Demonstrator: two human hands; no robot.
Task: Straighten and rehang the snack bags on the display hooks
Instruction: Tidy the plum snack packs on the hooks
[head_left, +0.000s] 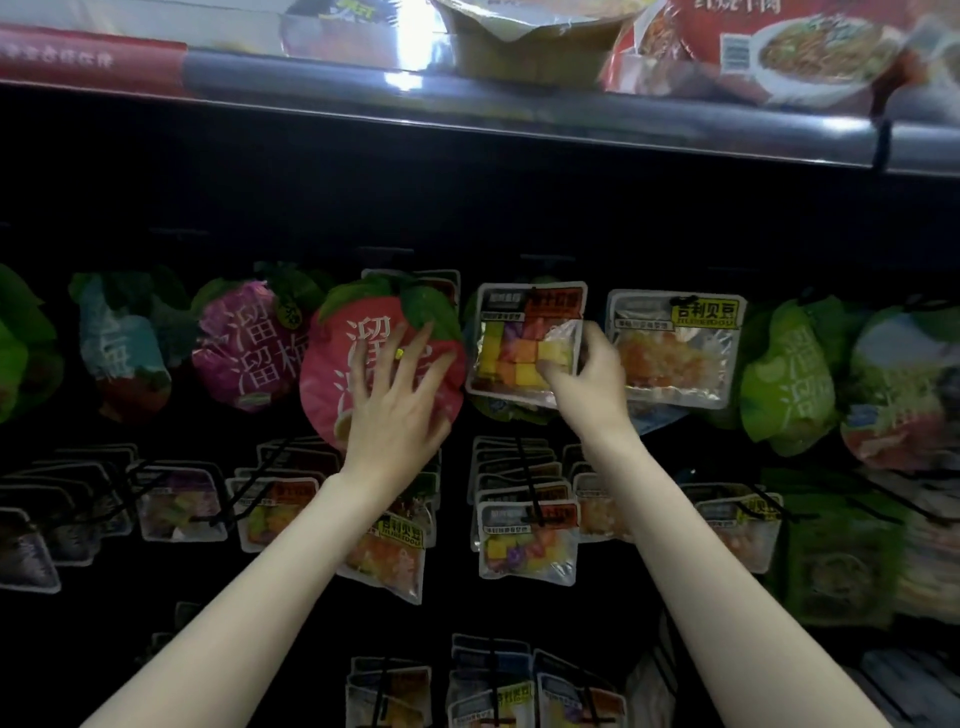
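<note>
While left hand (397, 400) lies spread on pink bag (332, 374), right hand (587, 374) pinches cube bag (511, 338) edge.

A dark display rack (467, 208) filled the view under a grey metal shelf (519, 111). Glare from overhead light struck the shelf edge; the back panel lay in deep shadow.

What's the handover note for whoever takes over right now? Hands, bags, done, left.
Left hand: open, fingers spread flat on the pink round bag in the top hook row.
Right hand: grips the lower right part of the clear bag of coloured cubes, which hangs from its hook next to the pink one.
Done: both bags are on hooks.
Left: the pink bag looks tilted and probably needs squaring; the lower rows are not yet touched.
</note>
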